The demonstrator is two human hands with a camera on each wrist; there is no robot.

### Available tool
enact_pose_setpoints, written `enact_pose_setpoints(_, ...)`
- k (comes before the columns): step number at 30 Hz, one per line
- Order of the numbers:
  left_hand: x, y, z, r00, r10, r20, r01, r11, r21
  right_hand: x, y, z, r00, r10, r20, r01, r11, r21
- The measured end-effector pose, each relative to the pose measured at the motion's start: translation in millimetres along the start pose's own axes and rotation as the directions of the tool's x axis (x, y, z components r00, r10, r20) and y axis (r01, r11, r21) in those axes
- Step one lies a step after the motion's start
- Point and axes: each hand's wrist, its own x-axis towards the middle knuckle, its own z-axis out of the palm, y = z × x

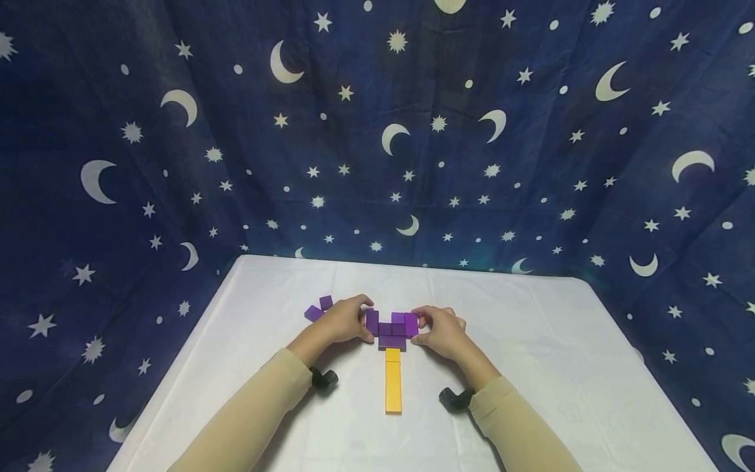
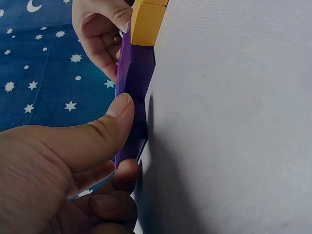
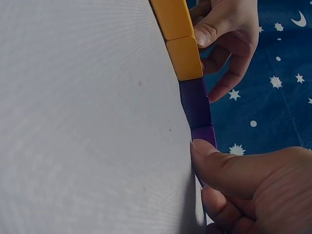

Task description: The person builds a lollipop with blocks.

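Observation:
On the white table lies a flat figure of purple and yellow blocks. My left hand (image 1: pixel 345 320) pinches the upright purple block (image 1: pixel 372 322) at the figure's left end, thumb at its near end and fingers at its far end. Opposite it, my right hand (image 1: pixel 442 333) pinches the right-end purple block (image 1: pixel 411 325) in the same way. Between them sit small purple blocks (image 1: pixel 385 329) above a wider purple block (image 1: pixel 392 343). Below that a yellow stem (image 1: pixel 393 387) runs toward me. In the left wrist view the thumb (image 2: pixel 117 114) presses the purple side.
Two loose purple blocks (image 1: pixel 326 302) lie beyond my left hand, partly behind it. The white table (image 1: pixel 519 393) ends at a dark blue curtain (image 1: pixel 377 131) with moons and stars. Each wrist wears a black camera mount (image 1: pixel 454 398).

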Motion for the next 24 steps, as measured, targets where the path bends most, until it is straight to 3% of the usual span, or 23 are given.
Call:
enact_pose_setpoints(13,-9.7,-5.6,-16.7,0.999,-0.022,-0.023,0.021,0.998,-0.062,0,0,-1,1.000,-0.001,0.008,0.001,1.000,0.003)
enact_pose_setpoints(24,-16.7,-22.1,-32.6,0.997,-0.038,-0.066,0.036,0.999,-0.038,-1,0,-1,1.000,0.002,0.007,-0.002,1.000,0.001)
